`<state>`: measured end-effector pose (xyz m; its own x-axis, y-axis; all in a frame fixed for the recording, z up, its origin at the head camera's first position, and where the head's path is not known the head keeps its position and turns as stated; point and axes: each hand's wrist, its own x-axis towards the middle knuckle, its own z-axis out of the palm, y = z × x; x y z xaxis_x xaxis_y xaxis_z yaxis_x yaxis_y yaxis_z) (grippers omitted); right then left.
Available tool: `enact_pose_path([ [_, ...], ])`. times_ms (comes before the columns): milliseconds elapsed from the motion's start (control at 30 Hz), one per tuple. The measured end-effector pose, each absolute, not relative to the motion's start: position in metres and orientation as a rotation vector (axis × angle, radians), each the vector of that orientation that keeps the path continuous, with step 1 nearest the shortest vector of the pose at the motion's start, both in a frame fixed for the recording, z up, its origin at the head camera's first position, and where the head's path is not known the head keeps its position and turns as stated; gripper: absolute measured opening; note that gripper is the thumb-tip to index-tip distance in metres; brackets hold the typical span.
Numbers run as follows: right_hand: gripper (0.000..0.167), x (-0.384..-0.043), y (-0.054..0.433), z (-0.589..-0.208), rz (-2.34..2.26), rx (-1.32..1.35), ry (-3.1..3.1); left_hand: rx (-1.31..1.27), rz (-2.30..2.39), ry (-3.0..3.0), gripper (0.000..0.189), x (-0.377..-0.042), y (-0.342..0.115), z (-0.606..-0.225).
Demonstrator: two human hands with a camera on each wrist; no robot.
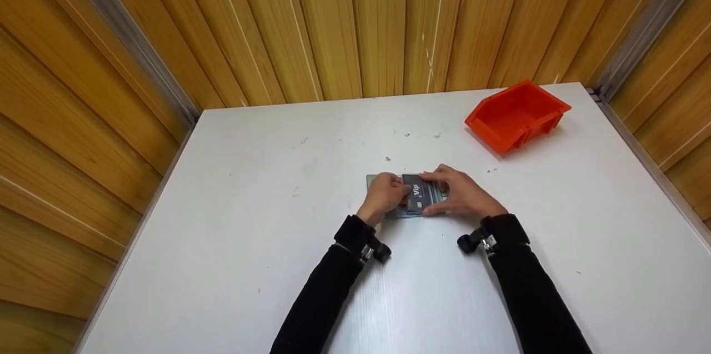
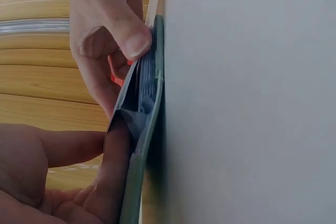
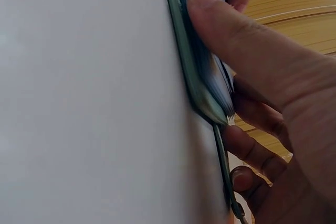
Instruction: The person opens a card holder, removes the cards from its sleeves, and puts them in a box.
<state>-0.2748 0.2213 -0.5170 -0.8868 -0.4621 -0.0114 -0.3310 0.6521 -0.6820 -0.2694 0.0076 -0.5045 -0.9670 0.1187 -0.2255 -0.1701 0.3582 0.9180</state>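
"where are the hands?"

"the left hand is curled in, one finger tucked inside the card holder, pinching its top layer at the left side. the right hand is half open, gripping the holder with its thumb at the near edge and fingers at the far one."

"and the vip card?"

"the dark vip card lies uppermost, between both hands. whether it's fully in a sleeve, i can't tell."

"how would you work it?"

"it looks like card handling at a pocket. i'd let the right hand anchor, part the pocket's mouth only as needed, and slide the card straight so the thin leaves don't buckle."

"beyond that?"

"the holder is on the bench, about midway between left and right edges; the red bin stands well apart, near the far right corner."
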Motion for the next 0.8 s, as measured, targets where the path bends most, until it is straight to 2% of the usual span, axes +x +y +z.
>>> enact_pose_path([
  [800,0.087,-0.274,0.220,-0.516,-1.052,-0.547,2.655,-0.003,1.800,2.225,0.014,-0.273,-0.005,-0.507],
])
